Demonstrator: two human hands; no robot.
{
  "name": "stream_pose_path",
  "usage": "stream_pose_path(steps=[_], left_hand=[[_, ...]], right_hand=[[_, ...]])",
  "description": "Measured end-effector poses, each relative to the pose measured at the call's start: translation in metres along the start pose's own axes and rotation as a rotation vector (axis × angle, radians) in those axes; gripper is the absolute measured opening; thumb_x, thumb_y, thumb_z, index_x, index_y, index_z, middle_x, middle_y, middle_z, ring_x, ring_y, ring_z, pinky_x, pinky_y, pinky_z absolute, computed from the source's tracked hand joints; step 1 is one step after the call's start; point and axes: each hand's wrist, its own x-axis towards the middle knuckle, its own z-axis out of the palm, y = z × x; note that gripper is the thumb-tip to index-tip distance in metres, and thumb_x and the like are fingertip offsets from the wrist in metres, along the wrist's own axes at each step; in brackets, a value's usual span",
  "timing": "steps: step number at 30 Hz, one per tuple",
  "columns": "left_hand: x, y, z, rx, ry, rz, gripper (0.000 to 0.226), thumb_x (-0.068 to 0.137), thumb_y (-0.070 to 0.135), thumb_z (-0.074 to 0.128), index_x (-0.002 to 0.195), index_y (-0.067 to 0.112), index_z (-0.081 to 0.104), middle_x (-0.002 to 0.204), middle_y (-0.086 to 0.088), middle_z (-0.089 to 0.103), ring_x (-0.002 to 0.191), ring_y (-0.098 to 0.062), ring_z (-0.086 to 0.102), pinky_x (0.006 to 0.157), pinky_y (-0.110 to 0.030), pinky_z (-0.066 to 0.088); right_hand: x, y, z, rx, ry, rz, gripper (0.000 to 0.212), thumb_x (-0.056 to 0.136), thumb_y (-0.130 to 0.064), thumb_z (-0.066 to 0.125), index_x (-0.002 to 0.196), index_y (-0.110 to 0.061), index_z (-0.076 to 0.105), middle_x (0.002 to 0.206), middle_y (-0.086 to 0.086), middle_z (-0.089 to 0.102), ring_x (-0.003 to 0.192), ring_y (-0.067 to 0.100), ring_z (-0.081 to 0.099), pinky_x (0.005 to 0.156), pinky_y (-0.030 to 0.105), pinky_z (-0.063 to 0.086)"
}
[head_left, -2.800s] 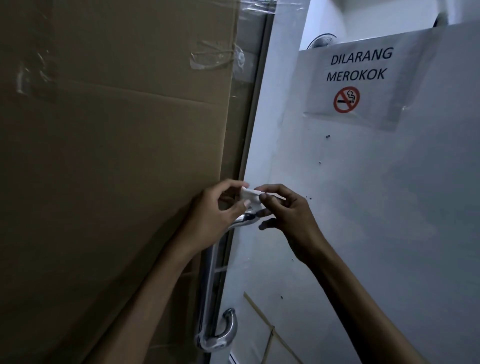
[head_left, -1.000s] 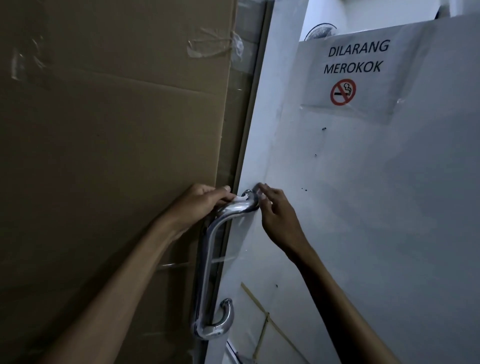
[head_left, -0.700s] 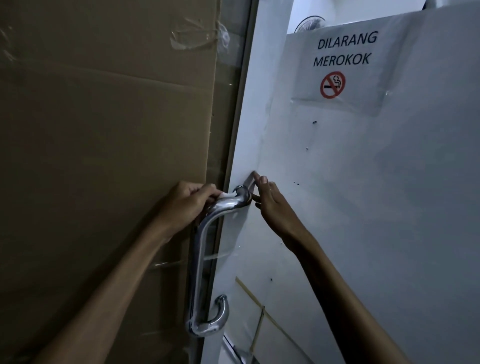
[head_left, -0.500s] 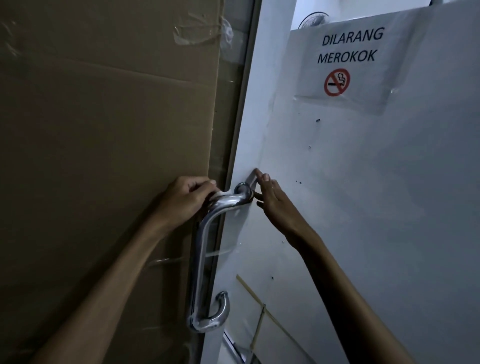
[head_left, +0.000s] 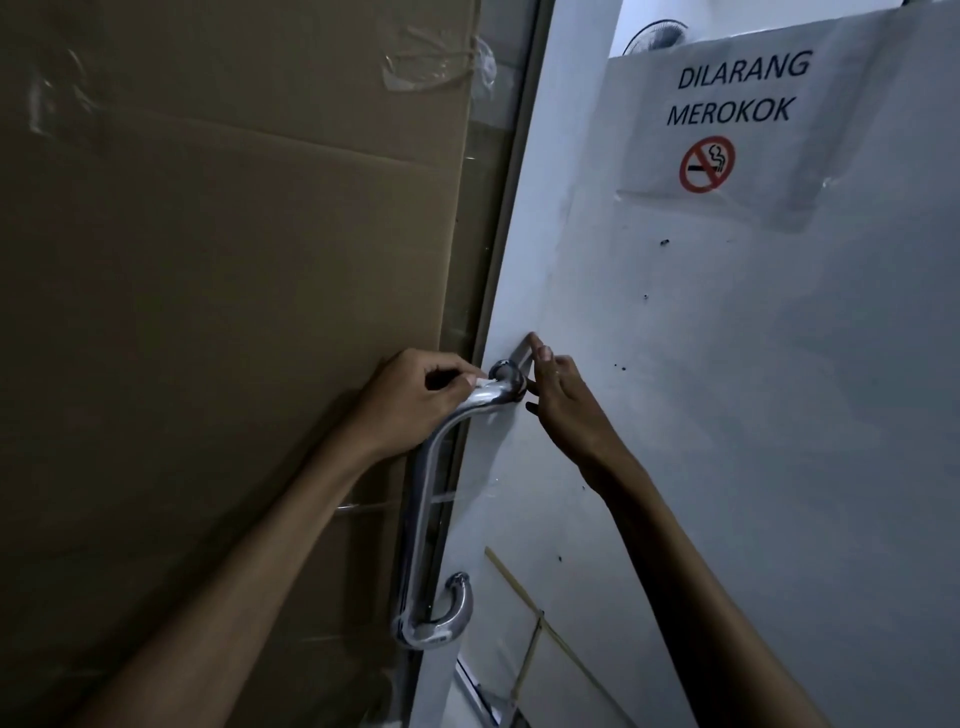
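My left hand (head_left: 415, 395) curls over the top bend of the door handle (head_left: 426, 499), thumb and forefinger pinching one end of the strip of tape (head_left: 521, 357) against the metal to keep it taut. My right hand (head_left: 563, 400) is flat, its straight fingers pressing the strip's other end onto the white panel (head_left: 727, 415) just beside the handle's upper mount. I judge the tape is meant to bind the handle to the panel.

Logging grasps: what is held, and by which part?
The left hand grips the door handle at its upper bend, a white scrap under its fingers. The right hand holds nothing; straight fingers touch the white panel.
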Motion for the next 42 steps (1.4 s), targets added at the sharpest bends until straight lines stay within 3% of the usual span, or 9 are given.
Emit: stream_pose_path(steps=[7, 13, 17, 22, 26, 31, 35, 39, 42], left_hand=[[-0.052, -0.024, 0.0, -0.224, 0.21, -0.058, 0.023, 0.107, 0.017, 0.056, 0.11, 0.027, 0.077, 0.102, 0.023, 0.078, 0.1, 0.008, 0.07, 0.087, -0.013, 0.052], [-0.069, -0.042, 0.015, -0.323, 0.294, -0.045, 0.04, 0.106, 0.044, 0.047, 0.117, 0.023, 0.078, 0.113, 0.011, 0.079, 0.115, -0.006, 0.071, 0.1, -0.023, 0.051], [-0.088, -0.061, 0.025, -0.202, 0.322, -0.148, 0.071, 0.098, 0.076, 0.038, 0.097, 0.019, 0.081, 0.092, 0.003, 0.077, 0.089, -0.014, 0.072, 0.085, -0.033, 0.049], [-0.088, -0.056, 0.018, -0.32, 0.335, -0.149, 0.054, 0.103, 0.06, 0.04, 0.116, 0.026, 0.08, 0.106, 0.01, 0.08, 0.108, -0.009, 0.073, 0.095, -0.028, 0.053], [-0.092, -0.072, 0.025, -0.232, 0.302, -0.187, 0.083, 0.095, 0.079, 0.041, 0.097, 0.003, 0.074, 0.09, -0.009, 0.076, 0.088, -0.022, 0.073, 0.084, -0.039, 0.05], [-0.091, -0.061, 0.019, -0.343, 0.325, -0.125, 0.055, 0.104, 0.057, 0.039, 0.11, 0.022, 0.081, 0.11, 0.009, 0.079, 0.113, -0.008, 0.071, 0.1, -0.029, 0.052], [-0.092, -0.068, 0.02, -0.17, 0.234, -0.174, 0.083, 0.096, 0.077, 0.035, 0.082, 0.002, 0.067, 0.076, -0.005, 0.069, 0.078, -0.015, 0.066, 0.076, -0.035, 0.048], [-0.092, -0.064, 0.012, -0.216, 0.245, -0.166, 0.074, 0.095, 0.077, 0.03, 0.106, 0.025, 0.081, 0.101, 0.016, 0.078, 0.098, 0.004, 0.069, 0.09, -0.019, 0.048], [-0.096, -0.068, 0.016, -0.123, 0.188, -0.195, 0.083, 0.089, 0.089, 0.026, 0.086, 0.02, 0.073, 0.083, 0.009, 0.069, 0.081, -0.007, 0.067, 0.082, -0.034, 0.051]], right_hand=[[-0.004, -0.002, -0.005, -0.004, 0.002, -0.007, 0.082, 0.097, -0.076, 0.021, 0.138, -0.013, 0.053, 0.111, -0.016, 0.051, 0.118, 0.022, 0.061, 0.11, 0.052, 0.049], [-0.005, 0.0, 0.0, -0.033, 0.01, -0.023, 0.062, 0.107, -0.063, 0.022, 0.141, -0.023, 0.054, 0.121, -0.006, 0.05, 0.115, 0.015, 0.059, 0.11, 0.049, 0.049], [-0.004, 0.001, -0.003, -0.003, 0.006, -0.001, 0.071, 0.105, -0.065, 0.023, 0.141, -0.012, 0.054, 0.115, -0.01, 0.049, 0.107, 0.018, 0.06, 0.107, 0.05, 0.051], [-0.002, 0.003, 0.001, -0.047, 0.04, -0.031, 0.07, 0.105, -0.066, 0.023, 0.134, -0.011, 0.056, 0.111, -0.014, 0.052, 0.112, 0.02, 0.062, 0.106, 0.051, 0.051], [-0.002, 0.003, 0.0, -0.028, 0.051, -0.014, 0.068, 0.106, -0.065, 0.025, 0.119, -0.005, 0.055, 0.112, -0.005, 0.056, 0.117, 0.026, 0.063, 0.104, 0.055, 0.052], [-0.002, 0.002, 0.0, 0.016, 0.036, 0.002, 0.039, 0.106, -0.063, 0.029, 0.092, -0.036, 0.054, 0.116, -0.009, 0.056, 0.102, 0.013, 0.065, 0.104, 0.052, 0.053], [0.0, 0.003, 0.001, -0.016, 0.058, -0.003, 0.034, 0.105, -0.065, 0.03, 0.092, -0.043, 0.053, 0.114, -0.014, 0.054, 0.103, 0.013, 0.066, 0.105, 0.052, 0.053], [0.002, 0.002, 0.002, -0.117, 0.071, -0.019, 0.047, 0.105, -0.068, 0.025, 0.107, -0.036, 0.059, 0.118, -0.008, 0.054, 0.111, 0.017, 0.065, 0.104, 0.049, 0.052], [0.0, -0.001, 0.003, -0.185, 0.076, -0.039, 0.06, 0.107, -0.063, 0.022, 0.13, -0.024, 0.061, 0.115, -0.008, 0.054, 0.108, 0.018, 0.065, 0.1, 0.045, 0.052]])
